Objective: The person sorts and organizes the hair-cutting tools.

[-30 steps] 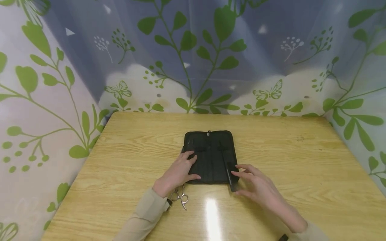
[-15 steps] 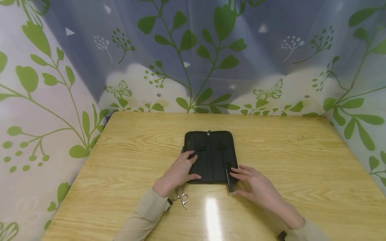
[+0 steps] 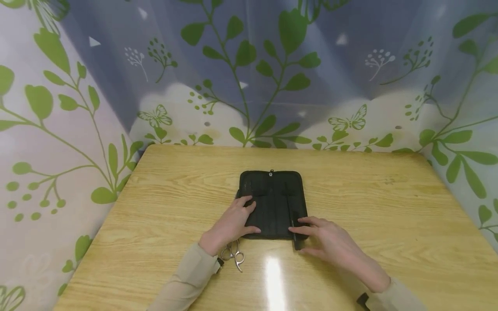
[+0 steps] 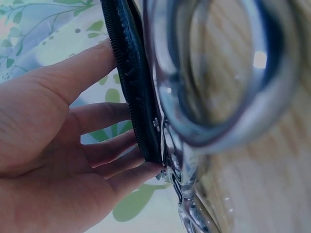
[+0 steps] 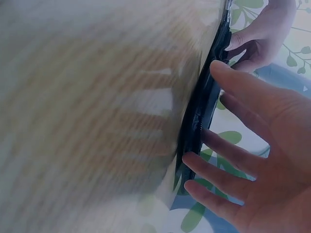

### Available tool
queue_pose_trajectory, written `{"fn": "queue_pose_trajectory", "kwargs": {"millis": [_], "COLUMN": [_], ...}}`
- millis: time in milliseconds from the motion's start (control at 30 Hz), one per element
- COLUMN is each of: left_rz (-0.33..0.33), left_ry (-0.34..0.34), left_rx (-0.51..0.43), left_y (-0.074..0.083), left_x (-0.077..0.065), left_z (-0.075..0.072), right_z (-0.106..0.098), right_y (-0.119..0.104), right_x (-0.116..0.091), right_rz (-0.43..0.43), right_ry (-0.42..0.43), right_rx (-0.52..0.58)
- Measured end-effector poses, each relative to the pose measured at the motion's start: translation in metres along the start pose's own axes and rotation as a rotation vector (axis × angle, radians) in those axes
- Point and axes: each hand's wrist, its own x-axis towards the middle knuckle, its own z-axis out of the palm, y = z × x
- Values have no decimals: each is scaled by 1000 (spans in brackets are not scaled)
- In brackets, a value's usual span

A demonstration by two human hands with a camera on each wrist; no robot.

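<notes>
Leftward shift of the right hand point(image 3: 332, 242) and the slim black tool point(image 3: 297, 244) on the open black case point(image 3: 268, 220).
Compared with one second earlier, the lower end of the tool has swung left, away from the case's right edge, reducing its slant; the right forefinger point(image 3: 300, 230), its tip formerly at the tool's right side, now reaches across it; the thumb has also moved left, and the wrist has followed slightly. The head view has itself shifted a little.

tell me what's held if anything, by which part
Right hand: fingers touch the near end of a narrow, flat black tool; a grip cannot be told. Left hand rests on the black zip case.
</notes>
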Motion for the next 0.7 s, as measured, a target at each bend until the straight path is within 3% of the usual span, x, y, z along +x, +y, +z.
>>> {"fn": "queue_pose_trajectory", "kwargs": {"millis": [700], "left_rz": [18], "left_ry": [1], "left_rx": [-28], "left_y": [-1], "left_x": [-3], "left_z": [0], "right_z": [6], "right_y": [-1], "right_x": [8], "right_rz": [27], "right_ry": [43], "right_rx": [-40]}}
